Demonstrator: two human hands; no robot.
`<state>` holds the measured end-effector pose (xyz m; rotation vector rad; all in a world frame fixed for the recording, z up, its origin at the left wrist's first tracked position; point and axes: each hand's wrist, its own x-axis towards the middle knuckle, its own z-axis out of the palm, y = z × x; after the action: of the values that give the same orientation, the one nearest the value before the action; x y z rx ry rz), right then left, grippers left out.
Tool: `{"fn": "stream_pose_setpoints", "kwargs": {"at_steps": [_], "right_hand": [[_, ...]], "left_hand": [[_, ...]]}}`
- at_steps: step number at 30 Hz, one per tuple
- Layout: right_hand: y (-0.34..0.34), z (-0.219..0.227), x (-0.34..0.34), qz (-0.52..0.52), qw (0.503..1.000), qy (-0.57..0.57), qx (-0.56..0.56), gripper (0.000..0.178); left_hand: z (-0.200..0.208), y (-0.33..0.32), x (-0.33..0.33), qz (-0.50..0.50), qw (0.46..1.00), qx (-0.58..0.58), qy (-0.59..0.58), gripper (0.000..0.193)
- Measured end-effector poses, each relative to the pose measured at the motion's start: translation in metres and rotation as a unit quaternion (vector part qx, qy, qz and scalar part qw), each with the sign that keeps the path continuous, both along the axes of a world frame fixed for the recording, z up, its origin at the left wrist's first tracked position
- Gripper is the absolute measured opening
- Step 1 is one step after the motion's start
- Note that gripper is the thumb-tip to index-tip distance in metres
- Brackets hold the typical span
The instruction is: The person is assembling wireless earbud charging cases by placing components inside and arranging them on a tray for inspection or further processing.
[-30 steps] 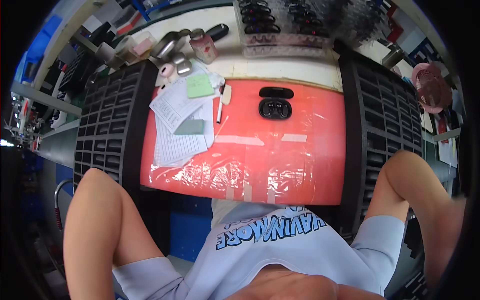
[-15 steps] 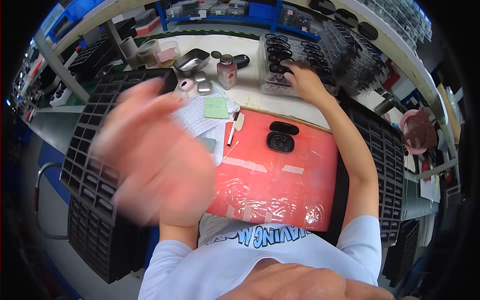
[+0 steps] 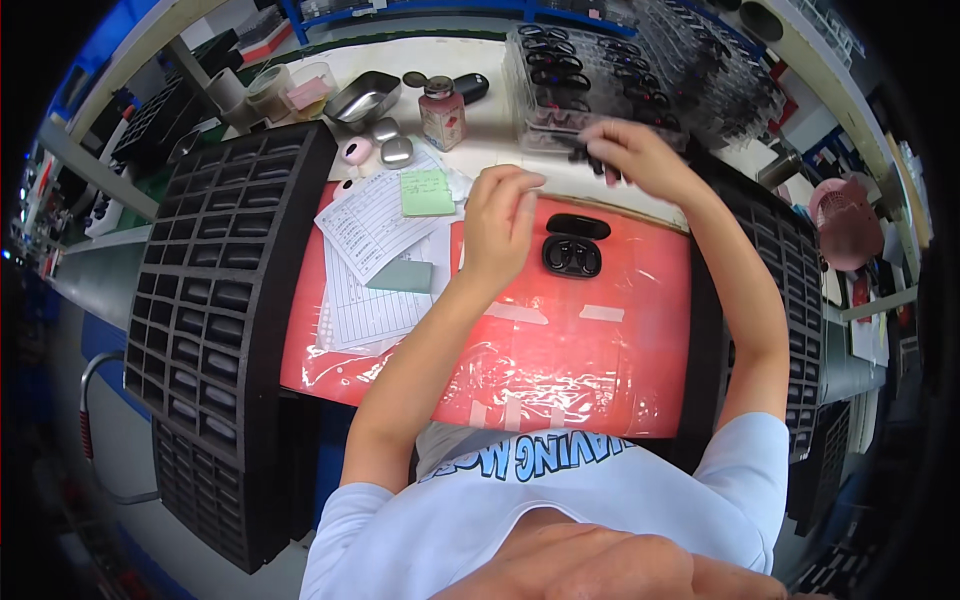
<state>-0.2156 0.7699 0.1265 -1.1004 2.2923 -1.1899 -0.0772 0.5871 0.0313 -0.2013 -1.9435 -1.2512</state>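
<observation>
My right hand (image 3: 645,160) is closed around small black earphones (image 3: 592,158), blurred by motion, just in front of the clear plastic tray (image 3: 545,138). Rows of black ear-hook earphones (image 3: 560,77) fill that tray. Over the far edge of the red mat (image 3: 600,370), my left hand (image 3: 498,228) is raised with its fingers loosely bent and apart; I see nothing in it. A black charging case (image 3: 571,258) lies on the mat to its right, lid up, with black earbuds seated inside.
Printed sheets (image 3: 375,225) with a green sticky note (image 3: 427,192) lie to the left. Behind them stand a bottle (image 3: 442,115), a metal dish (image 3: 363,97) and small earbud cases (image 3: 396,152). Black compartment trays (image 3: 225,250) flank the mat on both sides.
My left hand has swung from the left foreground to the mat's far edge. My right hand has drawn back from the clear tray toward me, now with black earphones in it.
</observation>
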Motion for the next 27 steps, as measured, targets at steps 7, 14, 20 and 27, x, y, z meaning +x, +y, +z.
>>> {"fn": "stream_pose_setpoints", "kwargs": {"at_steps": [7,14,20,27], "right_hand": [[0.051,-0.04,0.068,0.006,0.981,-0.186,0.061,0.022],[0.082,-0.067,0.066,-0.073,0.89,-0.393,-0.221,0.026],[0.073,-0.075,0.068,-0.08,0.901,-0.377,-0.201,0.028],[0.074,-0.085,0.06,-0.076,0.857,-0.461,-0.218,0.029]], "left_hand": [[0.005,0.033,0.014,-0.232,0.934,0.032,-0.27,0.016],[-0.025,0.028,0.001,-0.427,0.675,0.509,-0.321,0.032],[-0.036,0.02,-0.002,-0.446,0.645,0.537,-0.309,0.04],[-0.036,0.019,-0.003,-0.452,0.645,0.539,-0.298,0.038]]}}
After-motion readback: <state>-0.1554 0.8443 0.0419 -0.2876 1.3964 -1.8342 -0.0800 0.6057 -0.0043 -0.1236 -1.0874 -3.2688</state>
